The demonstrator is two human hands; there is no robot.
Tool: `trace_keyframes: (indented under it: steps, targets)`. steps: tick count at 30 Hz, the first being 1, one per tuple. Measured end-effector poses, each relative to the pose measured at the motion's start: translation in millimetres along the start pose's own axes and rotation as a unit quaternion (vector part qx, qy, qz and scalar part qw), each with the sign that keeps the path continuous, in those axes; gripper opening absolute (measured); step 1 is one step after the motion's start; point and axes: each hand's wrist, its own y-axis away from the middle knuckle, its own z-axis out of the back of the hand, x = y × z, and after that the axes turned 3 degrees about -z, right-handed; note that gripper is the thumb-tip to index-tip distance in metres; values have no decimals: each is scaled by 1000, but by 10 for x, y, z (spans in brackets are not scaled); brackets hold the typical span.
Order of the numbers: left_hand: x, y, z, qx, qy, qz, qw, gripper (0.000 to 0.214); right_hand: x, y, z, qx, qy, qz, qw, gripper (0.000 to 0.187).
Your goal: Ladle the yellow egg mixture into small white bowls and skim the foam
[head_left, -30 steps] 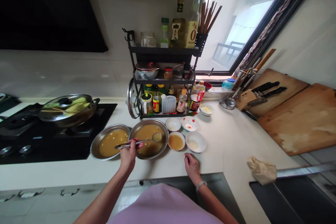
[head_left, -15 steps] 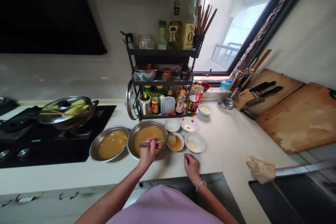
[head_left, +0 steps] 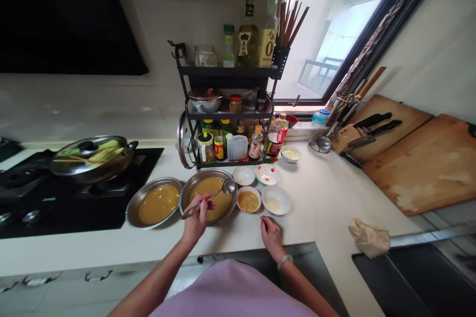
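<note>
My left hand [head_left: 199, 213] is closed round the handle of a metal ladle [head_left: 229, 186]. The ladle's bowl hangs at the right rim of a steel basin [head_left: 185, 197] of yellowish-brown liquid. Just right of it stands a small white bowl [head_left: 249, 200] holding similar liquid. My right hand [head_left: 271, 234] rests on the counter as a loose fist, with nothing visible in it. Above that hand is another white bowl [head_left: 276, 200] with a little pale stuff at the bottom. Left of the basin sits a second steel basin [head_left: 131, 213] of the same liquid with pale bits floating.
A lidded pan [head_left: 92, 158] stands on the black stove [head_left: 104, 218]. Behind the basins rises a black rack [head_left: 230, 72] of bottles and jars. Small bowls [head_left: 267, 175] stand before it. To the right are a knife block [head_left: 349, 139], cutting boards [head_left: 420, 163] and a sink [head_left: 409, 277].
My left hand has moved left and slightly down with the ladle. The ladle's bowl has left the small white bowl and is now over the basin's right rim. My right hand stays put.
</note>
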Motion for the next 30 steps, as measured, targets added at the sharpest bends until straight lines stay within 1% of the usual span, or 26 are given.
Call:
trace_keyframes:
  steps: [2, 4, 7, 9, 11, 13, 16, 18, 22, 30]
  targets:
    - [96, -14, 126, -9, -24, 32, 999, 27, 6, -2, 5, 2, -1, 0, 1000, 26]
    - [181, 11, 219, 2, -42, 41, 998, 27, 13, -4, 10, 5, -1, -1, 1000, 26]
    - [280, 91, 265, 21, -31, 62, 997, 27, 18, -7, 14, 7, 1, -2, 1000, 27]
    - [330, 133, 250, 12, -3, 106, 994, 26, 18, -8, 14, 10, 2, -3, 1000, 27]
    - [370, 142, 229, -22, 28, 167, 985, 27, 16, -8, 15, 12, 2, -4, 1000, 27]
    - [402, 118, 223, -71, 58, 226, 970, 27, 15, -8, 16, 13, 2, -6, 1000, 28]
    - [429, 55, 249, -124, 107, 281, 946, 24, 16, -12, 18, 14, 0, -9, 1000, 28]
    - [427, 21, 273, -138, 131, 294, 937, 22, 19, -13, 18, 15, -3, -11, 1000, 29]
    - [377, -9, 289, -149, 159, 300, 929, 19, 24, -14, 20, 14, -10, -19, 1000, 29]
    - [261, -24, 230, -163, 186, 305, 920, 19, 31, -36, 23, 12, -29, -55, 998, 31]
